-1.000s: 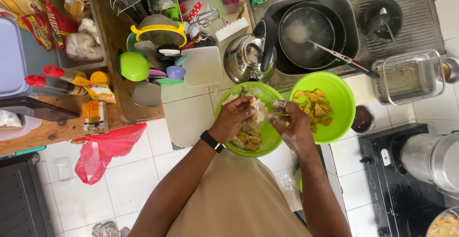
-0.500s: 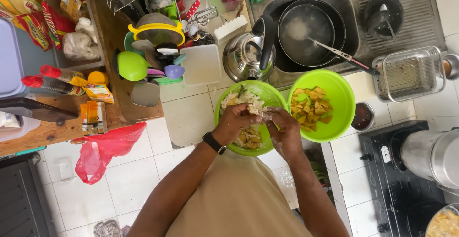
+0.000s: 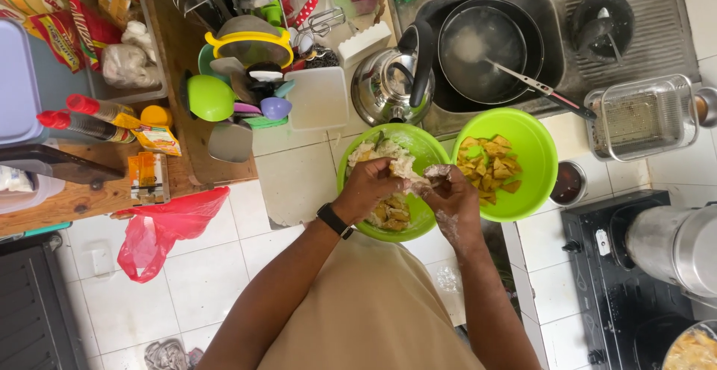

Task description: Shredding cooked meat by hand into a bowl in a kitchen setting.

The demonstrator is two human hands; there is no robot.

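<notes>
Both my hands are over a green bowl (image 3: 426, 146) on the white tiled counter, which holds pale dough and yellow pieces. My left hand (image 3: 370, 187), with a black watch on the wrist, grips a lump of pale dough (image 3: 403, 167). My right hand (image 3: 452, 198), dusted with flour, pinches the same lump from the other side. A second green bowl (image 3: 534, 146) just to the right holds yellow-orange chips (image 3: 489, 168).
A metal kettle (image 3: 385, 82) and a sink with a black pan (image 3: 482, 41) lie behind the bowls. A small dark cup (image 3: 567, 183), a glass dish (image 3: 638, 116), a black stove (image 3: 620, 280) and a red plastic bag (image 3: 160, 228) surround the counter.
My right hand has come back from the chips bowl to the dough bowl. Both hands now work the dough together at its near right side.
</notes>
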